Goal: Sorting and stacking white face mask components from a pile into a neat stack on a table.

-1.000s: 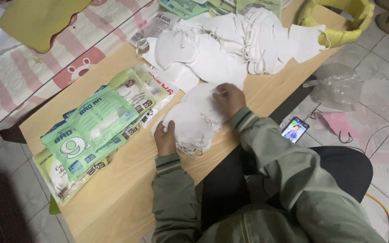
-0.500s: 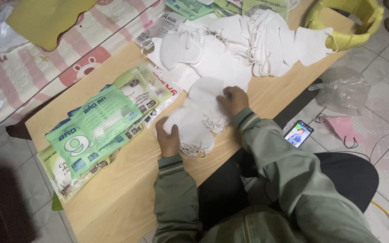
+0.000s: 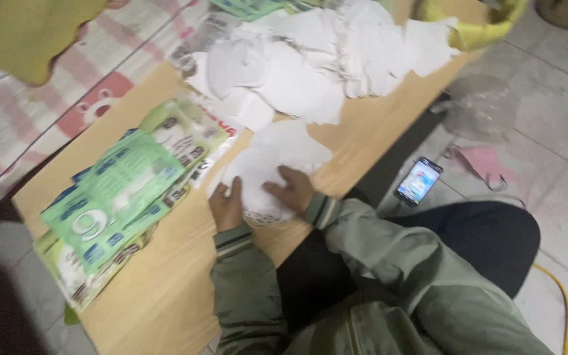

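A small stack of white face masks (image 3: 267,164) lies on the low wooden table (image 3: 165,289) in front of me. My left hand (image 3: 227,205) presses against the stack's left edge, fingers curled around it. My right hand (image 3: 292,189) rests flat on top of the stack's near end. Both sleeves are olive green with striped cuffs. A fan of green and white flat packets (image 3: 116,197) lies just left of my left hand.
A large loose heap of white masks (image 3: 323,66) covers the far part of the table. A yellow bag (image 3: 474,29) sits at the far right corner. On the tiled floor lie a lit phone (image 3: 418,181), a clear plastic bag (image 3: 481,108) and a pink item (image 3: 484,164).
My right hand has slid from the far end of the stack back toward me. The camera view has shifted and blurred slightly. My left hand stays at the stack's left edge.
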